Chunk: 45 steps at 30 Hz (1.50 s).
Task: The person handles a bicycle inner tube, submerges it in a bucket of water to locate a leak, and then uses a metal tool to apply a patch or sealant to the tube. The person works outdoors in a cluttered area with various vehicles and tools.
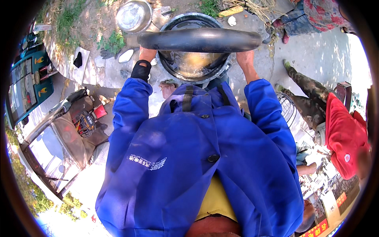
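Note:
An inflated black inner tube [199, 40] is held level between my two hands, seen nearly edge-on. My left hand [147, 54] grips its left end, and my right hand [245, 58] grips its right end. Most of the fingers are hidden behind the rubber. Below the tube stands a round dark basin [185, 79] with murky water [193, 61] in it. The tube crosses over the basin's middle and hides part of it; whether it touches the water I cannot tell.
A metal bowl [134, 16] stands beyond the basin on the left. Dark gloves [107, 53] and a white piece [126, 56] lie left of my hand. One person in red [343, 136] is at the right, another in a floral top [325, 15] at the far right. Vehicles [29, 87] stand left.

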{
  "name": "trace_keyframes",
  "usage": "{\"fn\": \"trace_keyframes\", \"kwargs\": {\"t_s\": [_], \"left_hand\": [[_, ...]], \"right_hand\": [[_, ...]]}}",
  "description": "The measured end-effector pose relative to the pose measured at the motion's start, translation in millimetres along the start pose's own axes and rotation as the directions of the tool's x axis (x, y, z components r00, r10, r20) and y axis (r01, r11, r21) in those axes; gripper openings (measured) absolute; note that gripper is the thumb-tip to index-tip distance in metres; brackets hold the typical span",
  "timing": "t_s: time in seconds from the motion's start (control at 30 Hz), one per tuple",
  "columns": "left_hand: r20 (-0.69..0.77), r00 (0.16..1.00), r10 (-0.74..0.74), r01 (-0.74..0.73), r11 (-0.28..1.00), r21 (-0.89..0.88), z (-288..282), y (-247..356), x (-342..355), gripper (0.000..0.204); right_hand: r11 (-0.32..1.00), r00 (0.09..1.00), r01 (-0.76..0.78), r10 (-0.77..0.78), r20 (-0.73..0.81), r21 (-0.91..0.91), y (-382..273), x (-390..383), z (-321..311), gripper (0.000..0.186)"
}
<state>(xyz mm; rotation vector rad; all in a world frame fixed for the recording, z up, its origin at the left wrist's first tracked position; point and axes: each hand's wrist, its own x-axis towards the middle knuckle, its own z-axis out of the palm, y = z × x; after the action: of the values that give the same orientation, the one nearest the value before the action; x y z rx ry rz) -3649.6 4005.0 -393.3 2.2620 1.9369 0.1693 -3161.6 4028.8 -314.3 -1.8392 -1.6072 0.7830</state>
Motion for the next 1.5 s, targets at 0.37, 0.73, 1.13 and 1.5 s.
{"fn": "trace_keyframes", "kwargs": {"t_s": [0.37,0.73,1.13,1.5], "left_hand": [[-0.073,0.997,0.034,-0.033,0.999,0.008,-9.2,1.1,4.7,0.039],[0.084,0.853,-0.515,0.392,0.527,-0.754,-103.9,-5.1,47.0,0.059],[0.348,0.937,0.04,0.124,0.892,-0.435,-1.2,131.4,-62.9,0.054],[0.548,0.824,0.144,-0.087,0.988,-0.128,60.6,184.8,-88.7,0.068]], "right_hand": [[0.981,0.974,0.184,-0.19,-0.127,-0.055,25.9,2.2,-2.9,0.032],[0.938,0.962,-0.174,0.227,-0.154,0.298,41.4,48.8,-37.1,0.042],[0.892,0.92,-0.309,0.368,-0.133,0.329,38.8,58.4,-46.1,0.044],[0.909,0.934,-0.249,0.317,-0.166,0.334,31.8,66.0,-34.7,0.044]]}}
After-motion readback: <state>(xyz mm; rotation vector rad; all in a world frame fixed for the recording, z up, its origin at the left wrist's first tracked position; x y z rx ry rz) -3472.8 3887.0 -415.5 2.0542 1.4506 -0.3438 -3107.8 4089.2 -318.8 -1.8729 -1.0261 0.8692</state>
